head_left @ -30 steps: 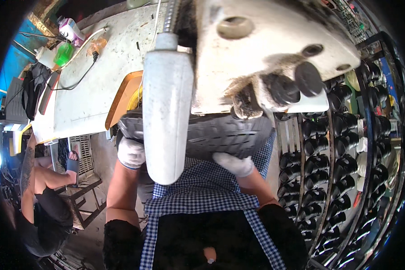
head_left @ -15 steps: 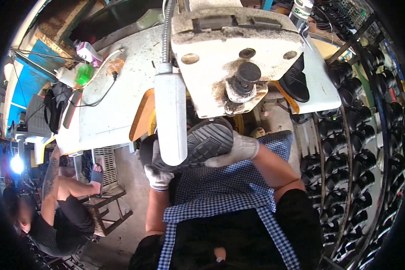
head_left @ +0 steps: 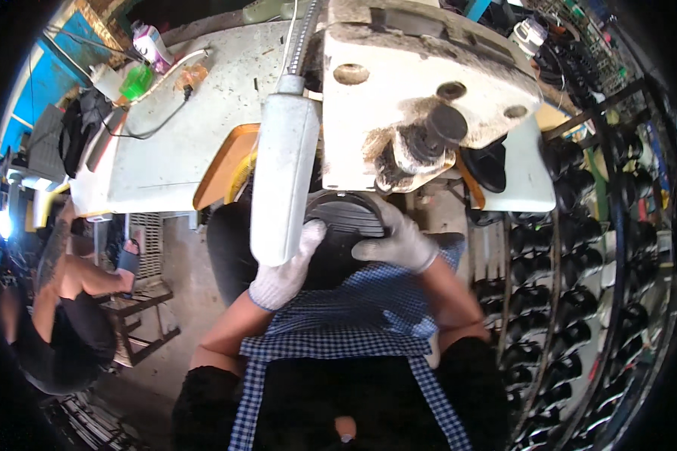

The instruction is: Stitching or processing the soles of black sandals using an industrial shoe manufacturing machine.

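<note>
Shoe [head_left: 346,216], black and ridged-soled, is held between both gloved hands directly below the nose of the white machine head [head_left: 395,116]; contact with the machine cannot be confirmed. Left hand [head_left: 287,269] grips the left edge, thumb upright against it; right hand [head_left: 399,242] wraps the right edge, thumb pointing inward. Fingers behind the shoe are partly hidden. Handling, as judged: light, sole springy but fairly stiff, upper softer; not fragile. Knit gloves should limit slipping. Best hold is by the opposite side edges, leaving the ridged end free.

Obstruction: grey lamp-like housing [head_left: 282,188] hangs close above the left hand and restricts movement on that side. White table [head_left: 195,120] has a curved cut-out beside the work. Second black shoe [head_left: 486,167] lies right of the machine head; rack [head_left: 620,218] of black footwear stands further right.
</note>
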Demonstrator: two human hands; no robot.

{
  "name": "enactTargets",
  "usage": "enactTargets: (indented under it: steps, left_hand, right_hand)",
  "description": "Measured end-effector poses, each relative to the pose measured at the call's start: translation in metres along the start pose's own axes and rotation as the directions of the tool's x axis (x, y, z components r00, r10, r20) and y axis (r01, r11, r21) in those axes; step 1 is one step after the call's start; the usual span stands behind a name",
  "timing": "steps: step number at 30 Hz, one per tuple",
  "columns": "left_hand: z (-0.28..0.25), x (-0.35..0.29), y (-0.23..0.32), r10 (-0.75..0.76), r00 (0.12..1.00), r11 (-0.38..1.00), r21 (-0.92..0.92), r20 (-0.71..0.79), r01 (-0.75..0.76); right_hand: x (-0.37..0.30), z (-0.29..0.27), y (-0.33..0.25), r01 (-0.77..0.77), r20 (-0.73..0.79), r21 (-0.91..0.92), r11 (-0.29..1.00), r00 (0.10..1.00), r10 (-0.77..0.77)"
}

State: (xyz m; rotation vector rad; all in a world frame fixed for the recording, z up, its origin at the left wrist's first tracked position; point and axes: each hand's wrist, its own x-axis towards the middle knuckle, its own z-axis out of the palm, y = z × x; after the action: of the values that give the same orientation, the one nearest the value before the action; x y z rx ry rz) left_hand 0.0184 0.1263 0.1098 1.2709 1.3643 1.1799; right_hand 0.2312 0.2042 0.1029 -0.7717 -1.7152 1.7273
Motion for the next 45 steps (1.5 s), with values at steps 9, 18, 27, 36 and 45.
enactTargets:
  steps: [9, 18, 27, 36, 45]
  left_hand:
    - [0.008, 0.003, -0.025, -0.1, 0.995, 0.969, -0.225, -0.001, 0.098]
    - [-0.021, 0.034, 0.013, -0.1, 0.946, 0.843, -0.479, 0.308, 0.245]
    - [-0.036, 0.037, 0.028, 0.124, 0.965, 0.984, -0.153, 0.229, -0.09]
    - [-0.008, 0.012, -0.004, -0.205, 0.979, 0.744, -0.648, 0.011, 0.163]
    - [-0.028, -0.001, -0.03, -0.277, 0.946, 0.738, -0.668, -0.166, 0.099]
  right_hand:
    - [-0.035, 0.055, 0.065, 0.376, -0.559, 0.071, 0.924, 0.782, -0.275]
    - [-0.011, -0.008, -0.017, 0.234, -0.124, -0.5, 0.833, 0.933, -0.337]
    - [0.022, -0.032, -0.048, 0.327, 0.145, -0.513, 0.794, 0.944, -0.296]
    - [-0.046, -0.036, 0.027, 0.379, -0.712, -0.168, 0.91, 0.592, -0.378]
    - [-0.066, 0.015, 0.061, 0.461, -0.544, -0.048, 0.886, 0.732, -0.41]
